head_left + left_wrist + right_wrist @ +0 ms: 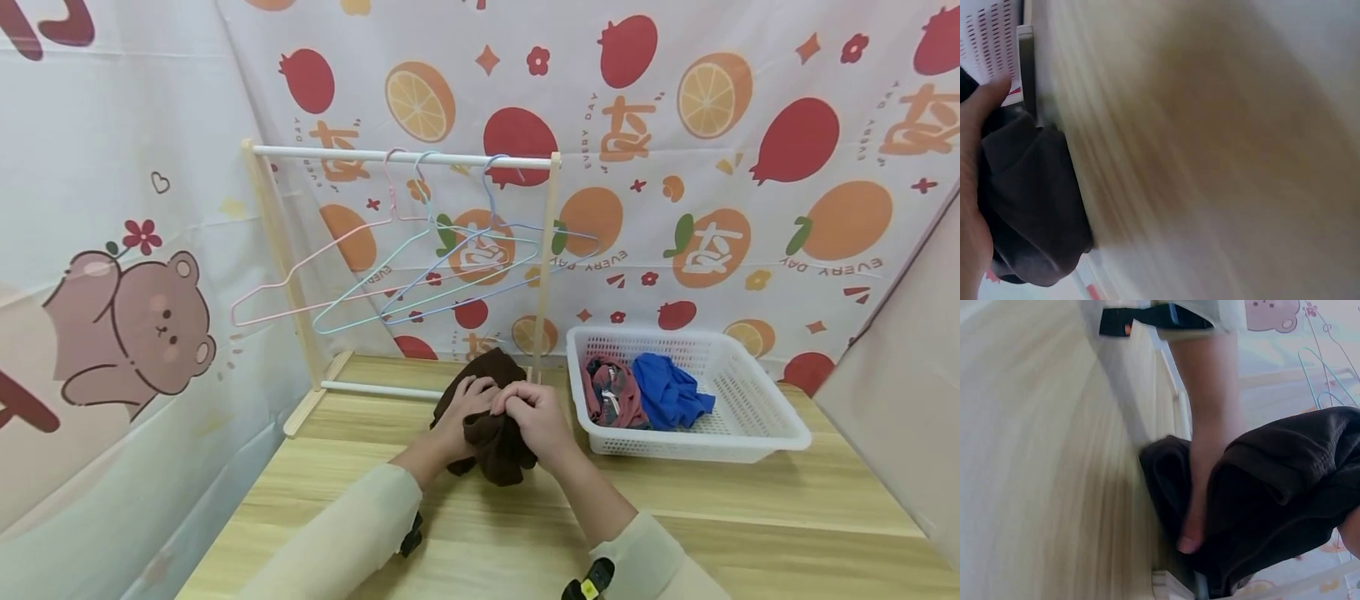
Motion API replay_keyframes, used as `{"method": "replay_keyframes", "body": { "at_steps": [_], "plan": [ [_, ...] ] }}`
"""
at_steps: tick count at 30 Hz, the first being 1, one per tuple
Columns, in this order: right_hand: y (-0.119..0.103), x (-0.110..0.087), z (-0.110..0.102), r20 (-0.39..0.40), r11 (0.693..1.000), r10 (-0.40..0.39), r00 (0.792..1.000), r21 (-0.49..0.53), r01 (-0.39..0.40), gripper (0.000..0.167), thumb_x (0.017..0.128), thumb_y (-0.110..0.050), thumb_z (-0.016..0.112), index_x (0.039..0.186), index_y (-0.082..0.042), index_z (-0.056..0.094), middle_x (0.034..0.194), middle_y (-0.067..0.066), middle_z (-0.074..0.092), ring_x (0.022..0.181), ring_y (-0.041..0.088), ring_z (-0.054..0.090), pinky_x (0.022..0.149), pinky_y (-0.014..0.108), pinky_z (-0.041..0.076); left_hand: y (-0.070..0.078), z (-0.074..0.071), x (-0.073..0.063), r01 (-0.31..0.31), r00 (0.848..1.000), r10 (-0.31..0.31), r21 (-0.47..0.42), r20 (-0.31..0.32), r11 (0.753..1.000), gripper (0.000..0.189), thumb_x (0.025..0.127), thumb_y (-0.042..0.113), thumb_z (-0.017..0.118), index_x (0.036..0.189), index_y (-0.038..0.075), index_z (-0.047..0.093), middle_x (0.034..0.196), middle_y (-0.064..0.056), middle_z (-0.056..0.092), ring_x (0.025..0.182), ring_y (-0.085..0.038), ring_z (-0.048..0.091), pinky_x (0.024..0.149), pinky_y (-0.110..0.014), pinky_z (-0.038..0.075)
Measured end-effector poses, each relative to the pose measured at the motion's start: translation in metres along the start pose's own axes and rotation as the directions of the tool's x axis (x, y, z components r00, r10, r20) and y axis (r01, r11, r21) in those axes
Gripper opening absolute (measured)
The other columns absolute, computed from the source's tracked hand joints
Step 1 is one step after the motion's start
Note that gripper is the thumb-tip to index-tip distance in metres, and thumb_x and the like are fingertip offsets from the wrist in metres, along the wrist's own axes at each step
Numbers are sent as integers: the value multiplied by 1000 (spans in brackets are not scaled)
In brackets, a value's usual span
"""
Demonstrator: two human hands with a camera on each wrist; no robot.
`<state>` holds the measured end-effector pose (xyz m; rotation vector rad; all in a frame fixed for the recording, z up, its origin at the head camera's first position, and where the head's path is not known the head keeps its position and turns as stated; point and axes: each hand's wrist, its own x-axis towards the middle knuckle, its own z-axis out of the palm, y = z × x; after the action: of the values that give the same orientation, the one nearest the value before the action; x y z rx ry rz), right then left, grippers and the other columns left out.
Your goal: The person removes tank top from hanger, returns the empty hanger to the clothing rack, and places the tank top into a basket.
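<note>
A crumpled dark brown garment (498,462) is bunched between both hands just above the wooden table. On its left side, my left hand (456,427) grips the cloth, its fingers over the top. From the right, my right hand (538,421) pinches a fold near the upper edge, close to the left fingertips. Folds of the garment (1035,200) hang beside the left hand in the left wrist view. The right wrist view shows the left thumb (1190,540) against the brown cloth, with an open fold of fabric nearby. The garment's exact kind cannot be made out.
Behind the hands stands a wooden rack with a white rail (337,154). Pink (258,288), green (352,293) and blue (592,242) hangers hang from it. A white basket (750,446) at right holds a reddish patterned cloth (611,396) and a blue cloth (667,392).
</note>
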<state>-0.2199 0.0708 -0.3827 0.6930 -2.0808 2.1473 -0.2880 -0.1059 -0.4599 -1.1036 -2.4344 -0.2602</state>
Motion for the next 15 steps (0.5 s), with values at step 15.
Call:
{"method": "replay_keyframes", "body": {
  "at_steps": [15],
  "plan": [
    [24,-5,-24,-94,804,-257,962,-572,159,30,92,3,53,77,-18,69,84,-4,67,69,10,54,64,27,45,-23,-44,26,223,931,-185,87,-315,971,19,89,21,66,86,5,57,76,-11,67,76,-33,68,78,-50,54]
  ]
}}
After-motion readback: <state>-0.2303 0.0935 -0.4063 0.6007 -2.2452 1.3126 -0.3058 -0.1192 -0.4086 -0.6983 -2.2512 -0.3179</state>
